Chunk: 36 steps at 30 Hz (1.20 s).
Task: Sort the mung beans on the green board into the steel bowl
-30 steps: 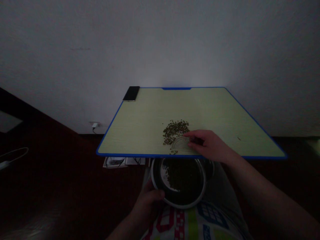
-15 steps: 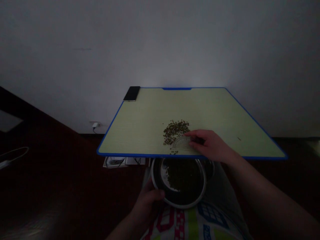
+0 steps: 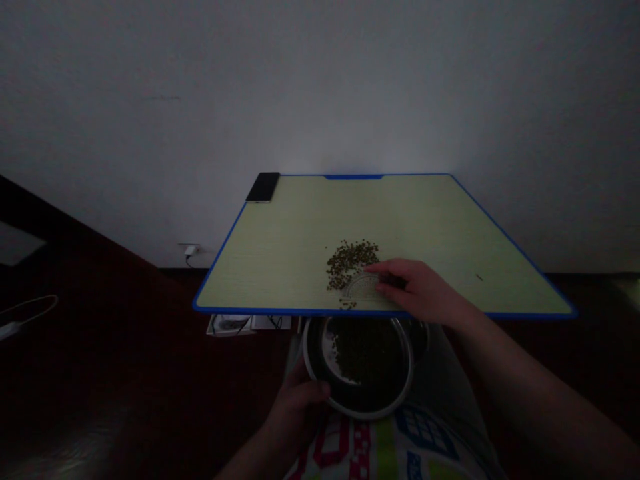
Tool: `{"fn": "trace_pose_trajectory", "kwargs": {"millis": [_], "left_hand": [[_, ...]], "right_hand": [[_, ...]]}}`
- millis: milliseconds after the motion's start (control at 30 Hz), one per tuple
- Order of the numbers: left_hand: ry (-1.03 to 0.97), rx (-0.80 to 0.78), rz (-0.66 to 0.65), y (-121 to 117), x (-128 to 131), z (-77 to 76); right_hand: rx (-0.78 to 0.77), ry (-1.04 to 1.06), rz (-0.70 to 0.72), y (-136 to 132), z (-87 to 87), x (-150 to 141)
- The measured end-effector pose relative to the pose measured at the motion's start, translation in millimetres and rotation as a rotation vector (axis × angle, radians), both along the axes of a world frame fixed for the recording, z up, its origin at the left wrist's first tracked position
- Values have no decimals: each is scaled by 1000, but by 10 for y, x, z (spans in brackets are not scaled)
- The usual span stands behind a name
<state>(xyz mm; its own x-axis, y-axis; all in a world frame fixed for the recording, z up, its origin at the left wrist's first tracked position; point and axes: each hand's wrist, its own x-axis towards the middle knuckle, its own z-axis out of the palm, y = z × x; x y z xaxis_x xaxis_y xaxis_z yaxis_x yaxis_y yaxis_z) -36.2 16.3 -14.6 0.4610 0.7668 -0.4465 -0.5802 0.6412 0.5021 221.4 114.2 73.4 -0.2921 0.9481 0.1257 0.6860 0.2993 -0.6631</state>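
Observation:
My right hand (image 3: 413, 287) holds a clear protractor (image 3: 363, 287) low over the table top, its curved edge against a patch of small brown grains (image 3: 350, 260). A few more grains lie between the protractor and the table's front edge. Below that edge, my left hand (image 3: 300, 403) grips the rim of a round metal pot (image 3: 367, 413) at its lower left, thumb over the rim. Dark grains (image 3: 363, 350) cover much of the pot's bottom, and the table edge hides its far rim.
The pale table (image 3: 425, 213) has a blue rim and stands against a grey wall (image 3: 320, 87). A black phone (image 3: 263, 187) lies at its back left corner. A small brown sliver (image 3: 479, 277) is at the right. Below left are white boxes (image 3: 233, 325) with cables.
My right hand has shifted very slightly to the left with the protractor. The pot and my left hand stay practically where they were.

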Motion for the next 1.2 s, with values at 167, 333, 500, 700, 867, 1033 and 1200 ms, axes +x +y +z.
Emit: {"fn": "trace_pose_trajectory", "kwargs": {"millis": [167,333,500,700,867,1033,1200], "left_hand": [[-21,17,1,-6,10,-32],[-8,5,4,1,10,-27],[-5,2,9,-2,13,-7],[-15,17,8,-13,10,-5],[-10,27,4,-4,18,-7],[12,29,8,4,23,27],[-20,30,0,15,32,67]], "right_hand": [[-17,10,-8,-28,2,19],[-30,10,-7,-33,-27,18],[1,0,7,-32,-51,-17],[21,-24,-26,-29,-50,-21],[38,-29,-51,-13,-65,-21],[36,-31,-33,12,-77,-41],[34,-20,-29,-2,-75,-14]]}}
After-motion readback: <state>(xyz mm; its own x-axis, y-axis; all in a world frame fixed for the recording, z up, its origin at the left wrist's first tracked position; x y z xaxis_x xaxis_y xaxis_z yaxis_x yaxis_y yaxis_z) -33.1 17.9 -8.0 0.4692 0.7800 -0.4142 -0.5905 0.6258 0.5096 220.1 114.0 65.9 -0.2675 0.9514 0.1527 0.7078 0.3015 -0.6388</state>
